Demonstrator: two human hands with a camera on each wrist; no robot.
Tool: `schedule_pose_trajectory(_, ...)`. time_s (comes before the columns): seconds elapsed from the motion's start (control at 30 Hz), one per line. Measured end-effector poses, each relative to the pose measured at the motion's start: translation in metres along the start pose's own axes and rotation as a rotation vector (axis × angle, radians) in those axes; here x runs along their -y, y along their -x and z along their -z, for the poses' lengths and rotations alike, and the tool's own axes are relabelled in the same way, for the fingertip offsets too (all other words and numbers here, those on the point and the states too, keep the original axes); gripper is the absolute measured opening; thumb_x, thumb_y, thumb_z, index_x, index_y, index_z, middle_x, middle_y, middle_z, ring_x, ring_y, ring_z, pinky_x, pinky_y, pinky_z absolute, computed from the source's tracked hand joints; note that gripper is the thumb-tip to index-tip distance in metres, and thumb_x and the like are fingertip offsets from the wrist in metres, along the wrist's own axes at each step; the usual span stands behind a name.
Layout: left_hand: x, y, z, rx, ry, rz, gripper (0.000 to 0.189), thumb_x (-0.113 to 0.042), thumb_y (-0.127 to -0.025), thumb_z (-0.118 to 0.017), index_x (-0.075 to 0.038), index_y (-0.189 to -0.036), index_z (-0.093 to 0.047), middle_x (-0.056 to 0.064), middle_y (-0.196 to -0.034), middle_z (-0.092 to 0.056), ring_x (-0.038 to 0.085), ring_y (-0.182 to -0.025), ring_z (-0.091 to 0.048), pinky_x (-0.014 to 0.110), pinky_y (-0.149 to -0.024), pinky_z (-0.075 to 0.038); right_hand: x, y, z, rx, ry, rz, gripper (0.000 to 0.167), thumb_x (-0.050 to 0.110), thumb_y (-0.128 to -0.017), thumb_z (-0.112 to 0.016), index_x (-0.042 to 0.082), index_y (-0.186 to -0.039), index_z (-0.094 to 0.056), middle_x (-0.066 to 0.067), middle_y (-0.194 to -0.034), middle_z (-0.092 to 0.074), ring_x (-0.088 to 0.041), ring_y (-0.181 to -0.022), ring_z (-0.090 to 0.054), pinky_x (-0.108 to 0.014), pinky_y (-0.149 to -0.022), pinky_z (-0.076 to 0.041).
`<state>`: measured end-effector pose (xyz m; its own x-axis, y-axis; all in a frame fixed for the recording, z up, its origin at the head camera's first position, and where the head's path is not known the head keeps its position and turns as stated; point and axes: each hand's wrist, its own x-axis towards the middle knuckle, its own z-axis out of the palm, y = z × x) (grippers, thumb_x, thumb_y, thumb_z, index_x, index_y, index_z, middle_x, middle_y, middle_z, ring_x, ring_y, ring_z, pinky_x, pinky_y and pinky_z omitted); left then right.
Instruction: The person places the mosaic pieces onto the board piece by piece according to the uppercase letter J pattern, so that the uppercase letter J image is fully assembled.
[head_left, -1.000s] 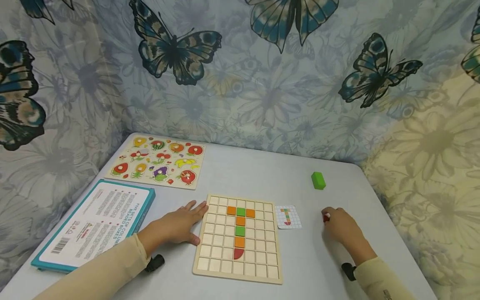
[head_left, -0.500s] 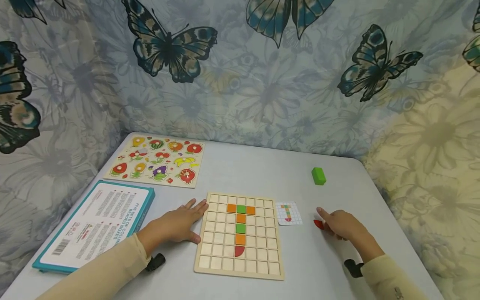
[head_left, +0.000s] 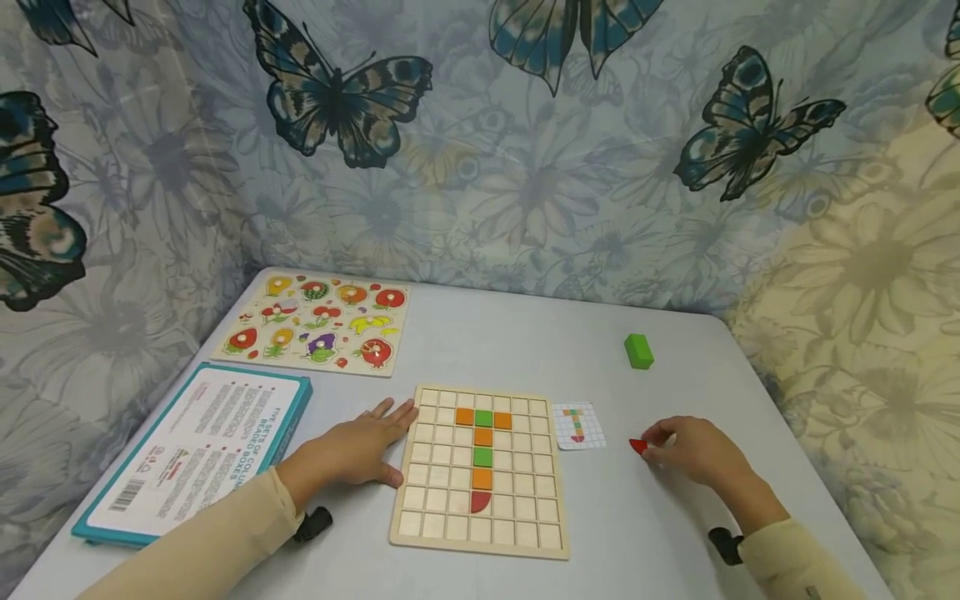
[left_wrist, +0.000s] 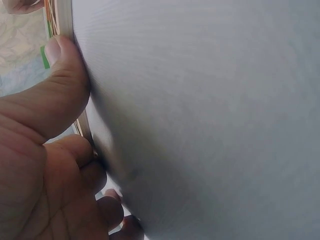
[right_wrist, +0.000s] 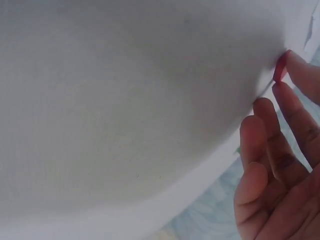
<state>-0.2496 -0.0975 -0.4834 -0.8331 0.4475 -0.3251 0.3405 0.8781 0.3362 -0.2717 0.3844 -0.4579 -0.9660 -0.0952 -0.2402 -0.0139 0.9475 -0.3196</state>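
Note:
My right hand (head_left: 697, 450) pinches a small red quarter-circle tile (head_left: 637, 446) between thumb and fingertips, low over the right part of the table. In the right wrist view the red tile (right_wrist: 281, 66) stands on edge between the fingertips, other fingers loosely bent. My left hand (head_left: 356, 446) lies with spread fingers at the left edge of a wooden grid board (head_left: 525, 533), thumb against its side. Orange and green square tiles (head_left: 482, 437) form a T on the board, with another red quarter-circle tile (head_left: 480, 501) at the foot. A pattern card (head_left: 588, 417) lies right of the board.
A green block (head_left: 639, 352) stands at the back right. A fruit peg puzzle (head_left: 345, 333) lies at the back left, and a teal-edged box (head_left: 195, 450) in front of it. Patterned fabric walls (head_left: 540, 200) rise directly behind the table.
Half a second ago the red tile lay beside the right hand with the index finger extended past it; now fingertips and thumb pinch it. The left hand has stayed at the board.

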Motion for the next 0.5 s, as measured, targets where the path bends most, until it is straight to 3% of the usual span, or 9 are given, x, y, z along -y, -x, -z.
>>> schedule_pose_trajectory(0.3,0.002,-0.001,0.001,0.0,-0.007,0.001,0.101,-0.045,-0.078,-0.078,-0.014,-0.157,-0.023,-0.001,-0.163,-0.015,0.029,-0.148,-0.007,0.05,-0.114,-0.021,0.005,-0.004,-0.004,-0.056,0.053,0.066,0.022,0.029,-0.082,-0.077,0.01,-0.091,-0.072,0.002,-0.085,-0.066,-0.016,-0.071,-0.054,-0.034,-0.057,-0.045)
schedule_pose_trajectory(0.43,0.001,0.0,0.002,0.011,-0.011,0.0,0.101,-0.044,-0.078,-0.078,-0.013,-0.157,-0.023,0.0,-0.163,-0.015,0.029,-0.148,-0.007,0.05,-0.114,-0.021,0.033,-0.001,-0.012,-0.109,0.075,0.122,0.021,0.028,-0.081,-0.078,0.009,-0.086,-0.071,0.001,-0.083,-0.064,-0.015,-0.069,-0.053,-0.032,-0.057,-0.046)
schedule_pose_trajectory(0.5,0.0,0.0,0.002,0.016,-0.018,-0.003,0.101,-0.043,-0.079,-0.078,-0.012,-0.157,-0.023,0.0,-0.163,-0.015,0.029,-0.148,-0.007,0.051,-0.114,-0.021,0.056,0.003,-0.02,-0.151,0.11,0.2,0.019,0.028,-0.079,-0.079,0.011,-0.084,-0.071,0.003,-0.082,-0.063,-0.012,-0.068,-0.053,-0.031,-0.058,-0.047)
